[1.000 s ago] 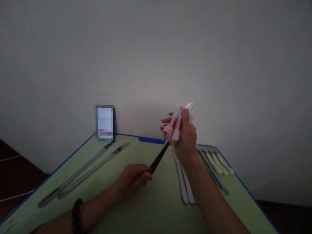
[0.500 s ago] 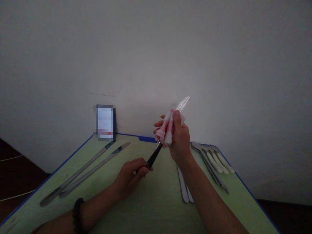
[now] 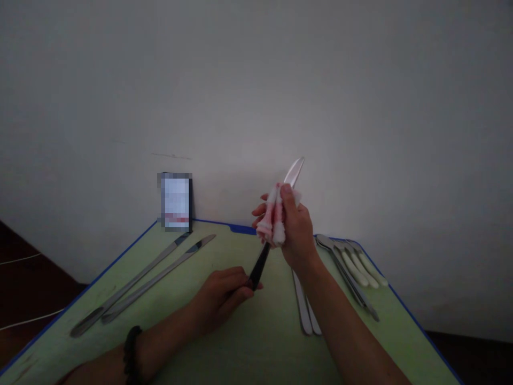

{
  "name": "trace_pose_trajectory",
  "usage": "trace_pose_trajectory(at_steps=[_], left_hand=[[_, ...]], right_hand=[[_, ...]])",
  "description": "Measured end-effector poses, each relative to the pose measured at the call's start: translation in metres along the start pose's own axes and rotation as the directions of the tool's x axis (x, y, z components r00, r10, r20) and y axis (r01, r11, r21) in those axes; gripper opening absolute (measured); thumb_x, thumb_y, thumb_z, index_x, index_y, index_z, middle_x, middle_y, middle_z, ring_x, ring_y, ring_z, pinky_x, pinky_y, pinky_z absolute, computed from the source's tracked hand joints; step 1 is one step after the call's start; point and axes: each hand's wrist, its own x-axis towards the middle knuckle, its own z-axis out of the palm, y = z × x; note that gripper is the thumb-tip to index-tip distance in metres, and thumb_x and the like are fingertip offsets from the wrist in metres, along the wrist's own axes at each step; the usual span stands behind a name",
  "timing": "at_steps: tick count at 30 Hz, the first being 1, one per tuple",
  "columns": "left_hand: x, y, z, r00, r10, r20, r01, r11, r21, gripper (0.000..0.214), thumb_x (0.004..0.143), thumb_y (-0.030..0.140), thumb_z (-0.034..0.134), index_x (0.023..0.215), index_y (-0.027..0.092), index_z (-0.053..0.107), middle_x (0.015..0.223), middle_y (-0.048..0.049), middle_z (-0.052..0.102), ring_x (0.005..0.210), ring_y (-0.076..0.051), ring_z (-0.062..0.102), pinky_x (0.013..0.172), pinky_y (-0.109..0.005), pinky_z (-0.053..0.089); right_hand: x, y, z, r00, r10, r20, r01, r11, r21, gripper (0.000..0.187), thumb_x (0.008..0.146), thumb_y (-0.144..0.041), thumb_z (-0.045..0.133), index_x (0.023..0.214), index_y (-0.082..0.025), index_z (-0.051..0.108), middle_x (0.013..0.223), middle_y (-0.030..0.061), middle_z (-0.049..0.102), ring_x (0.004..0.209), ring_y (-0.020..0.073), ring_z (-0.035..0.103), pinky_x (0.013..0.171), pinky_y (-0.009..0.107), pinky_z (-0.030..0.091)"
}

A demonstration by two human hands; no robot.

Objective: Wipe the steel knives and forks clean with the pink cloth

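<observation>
Stiff knife [image 3: 260, 266], soft cloth [image 3: 274, 216]: hold it by the handle

The left grip [image 3: 226, 294] is clamped on the lower end of the knife's dark handle; the right grip [image 3: 297, 227] is clamped on the pink-and-white cloth, bunched over the middle of the knife with the thumb pressing from above. The knife slants upward from one to the other, raised over the worktop [image 3: 248, 342], its bare tip sticking out beyond the right grip — whether the cloth goes all the way round is hidden.

The knife should be rigid, fairly light and hard to break, with a smooth blade likely to slip easily through the folds. Its handle, at the left grip, looks the safest hold; nearer the right grip, the edge calls for fabric between it and the skin. The cloth should be limp and squeezable — best pinched as a thick wad, fingertips away from the edge.
</observation>
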Motion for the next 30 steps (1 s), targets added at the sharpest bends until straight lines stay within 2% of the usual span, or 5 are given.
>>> trace_pose_trajectory(at_steps=[6, 14, 18, 24, 30], left_hand=[[0.0, 0.0067, -0.0028, 0.997, 0.03, 0.074, -0.028, 0.999, -0.03, 0.04, 0.094, 0.041, 0.039, 0.105, 0.014, 0.066, 0.069, -0.0027, 0.052, 0.061, -0.014, 0.05, 0.056, -0.022, 0.039], [-0.0003, 0.0012, 0.0014, 0.997, 0.058, 0.06, -0.056, 0.997, -0.045, 0.033, 0.095, 0.032, 0.039, 0.109, 0.016, 0.064, 0.073, -0.0036, 0.057, 0.067, -0.015, 0.054, 0.063, -0.023, 0.042], [-0.0006, 0.0, 0.002, 0.999, 0.031, 0.044, -0.03, 0.999, -0.011, 0.032, 0.095, 0.032, 0.039, 0.098, 0.013, 0.065, 0.073, -0.0038, 0.056, 0.066, -0.015, 0.055, 0.061, -0.022, 0.042], [-0.0005, 0.0002, 0.004, 0.994, -0.09, -0.061, 0.086, 0.995, -0.052, 0.03, 0.095, 0.032, 0.036, 0.089, 0.015, 0.06, 0.066, 0.0003, 0.054, 0.058, -0.012, 0.051, 0.056, -0.02, 0.04], [-0.0007, -0.0007, 0.0061, 0.994, -0.098, -0.042, 0.097, 0.995, -0.033, 0.025, 0.092, 0.033, 0.041, 0.08, 0.017, 0.056, 0.069, 0.0003, 0.054, 0.06, -0.012, 0.049, 0.057, -0.022, 0.038]], right_hand=[[-0.0005, 0.0003, -0.0022, 0.998, -0.029, -0.055, 0.031, 0.999, 0.037, 0.046, 0.075, -0.061, 0.054, 0.075, -0.016, 0.06, 0.052, -0.0012, 0.064, 0.036, 0.0109, 0.055, 0.031, 0.02, 0.041], [-0.0005, -0.0011, -0.0017, 0.998, -0.018, -0.058, 0.019, 1.0, 0.005, 0.046, 0.077, -0.061, 0.052, 0.078, -0.016, 0.06, 0.053, -0.0009, 0.064, 0.039, 0.0113, 0.057, 0.031, 0.019, 0.041], [0.0015, 0.0005, -0.0016, 0.999, -0.004, -0.041, 0.005, 1.0, 0.012, 0.045, 0.076, -0.061, 0.054, 0.078, -0.016, 0.06, 0.053, -0.0016, 0.064, 0.038, 0.0111, 0.056, 0.031, 0.02, 0.041], [0.0005, 0.0015, -0.0026, 0.998, 0.002, -0.059, -0.003, 1.0, -0.023, 0.047, 0.077, -0.062, 0.052, 0.079, -0.015, 0.06, 0.057, 0.0009, 0.066, 0.041, 0.0125, 0.058, 0.032, 0.02, 0.04], [-0.0022, 0.0041, 0.0003, 1.0, 0.03, 0.003, -0.029, 0.997, -0.064, 0.049, 0.075, -0.064, 0.052, 0.078, -0.016, 0.06, 0.052, -0.0017, 0.06, 0.037, 0.0106, 0.052, 0.034, 0.021, 0.039]])
